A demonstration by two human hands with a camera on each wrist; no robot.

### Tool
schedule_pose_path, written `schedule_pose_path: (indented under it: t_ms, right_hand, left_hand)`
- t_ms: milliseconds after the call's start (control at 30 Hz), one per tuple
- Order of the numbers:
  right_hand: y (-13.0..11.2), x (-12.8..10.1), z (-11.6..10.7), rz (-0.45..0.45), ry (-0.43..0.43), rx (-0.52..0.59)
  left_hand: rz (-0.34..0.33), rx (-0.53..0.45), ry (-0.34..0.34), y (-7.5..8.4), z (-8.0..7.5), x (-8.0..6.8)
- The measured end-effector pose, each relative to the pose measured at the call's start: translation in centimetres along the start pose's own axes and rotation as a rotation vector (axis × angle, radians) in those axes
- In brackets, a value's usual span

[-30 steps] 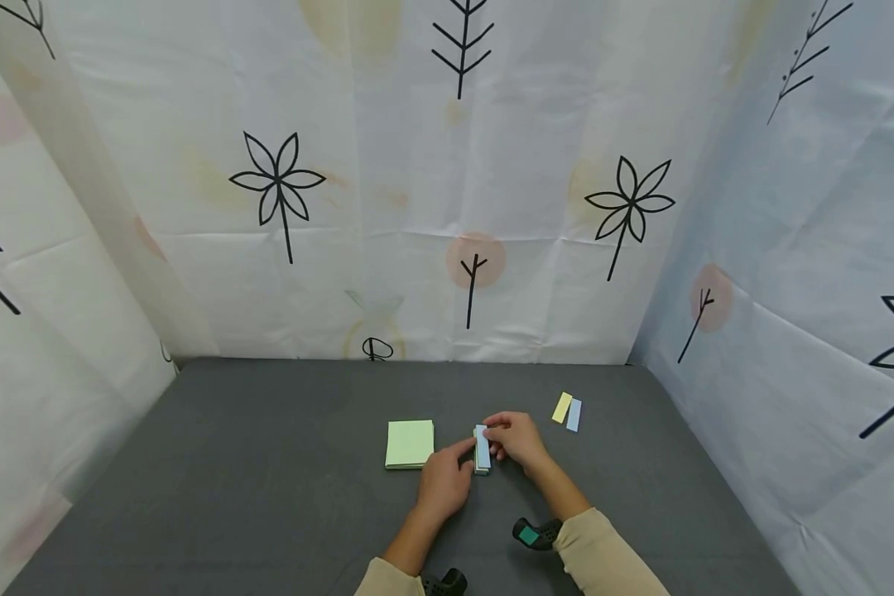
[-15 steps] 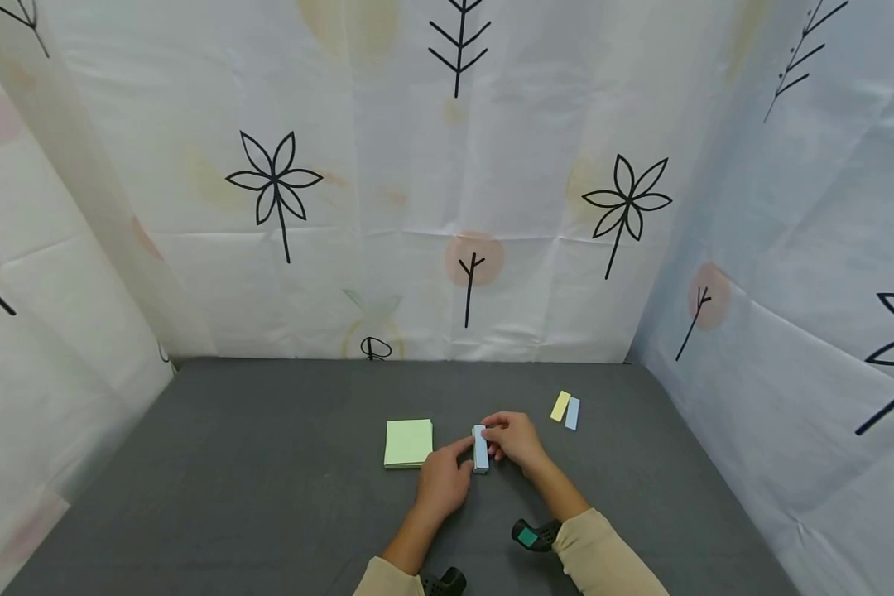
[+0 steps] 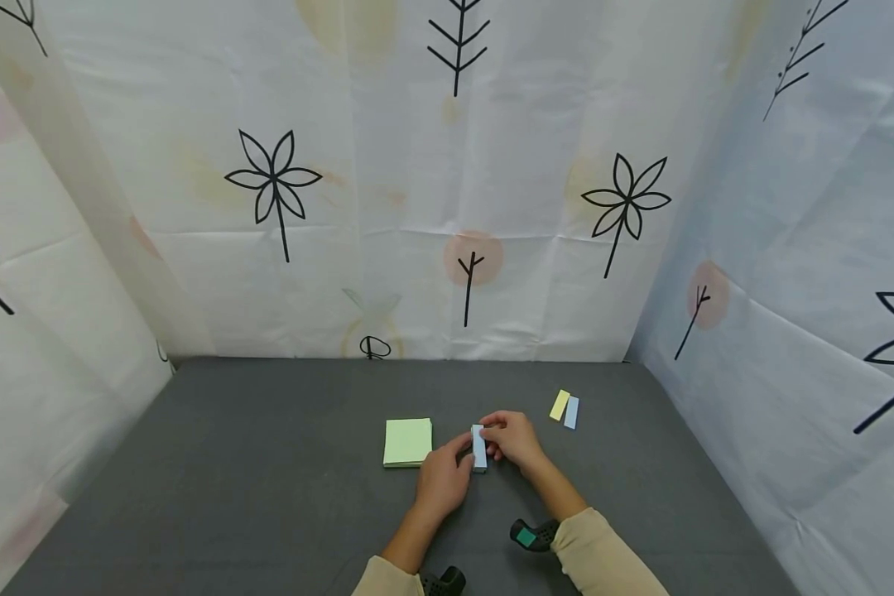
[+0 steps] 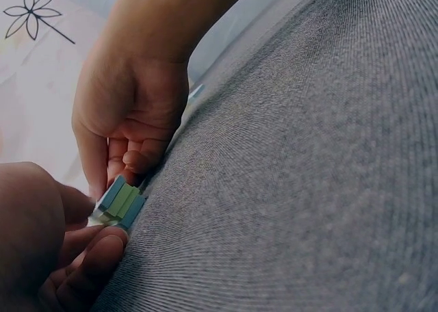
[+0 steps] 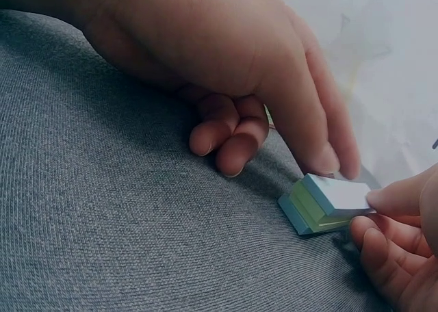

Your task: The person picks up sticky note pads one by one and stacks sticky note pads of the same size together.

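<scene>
On the grey woven table (image 3: 231,463) I see a square green notepad (image 3: 407,442) lying flat. My left hand (image 3: 441,483) pinches the near end of a narrow block of blue and green sticky tabs (image 3: 479,448); my right hand (image 3: 516,439) pinches its top strip. Two loose strips (image 3: 564,408) lie right, bare cloth beyond them.

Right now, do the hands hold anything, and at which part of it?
Both hands hold the small stack of sticky strips lying on the grey table: the left hand touches its near end, and the right hand pinches its top strip at the far end.
</scene>
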State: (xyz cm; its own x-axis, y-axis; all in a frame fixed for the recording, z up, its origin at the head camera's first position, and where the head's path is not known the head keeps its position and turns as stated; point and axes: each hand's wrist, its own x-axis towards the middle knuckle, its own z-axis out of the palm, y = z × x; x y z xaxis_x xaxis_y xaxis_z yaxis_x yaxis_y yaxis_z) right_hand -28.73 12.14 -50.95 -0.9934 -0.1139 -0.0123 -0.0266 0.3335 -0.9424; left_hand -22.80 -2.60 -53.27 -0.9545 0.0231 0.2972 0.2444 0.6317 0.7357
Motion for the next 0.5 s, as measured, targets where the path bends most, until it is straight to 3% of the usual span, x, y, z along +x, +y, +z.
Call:
schedule_pose_path:
  t_ms: [200,500]
  right_hand:
    - [-0.04,-0.03,-0.01,-0.026,-0.007,-0.003]
    - [0.05,0.02,-0.23,-0.032,-0.009,-0.018]
  left_hand:
    - [-0.014,-0.007,-0.011,0.09,0.0,-0.12]
    - [0.022,0.049,0.003,0.23,-0.02,-0.05]
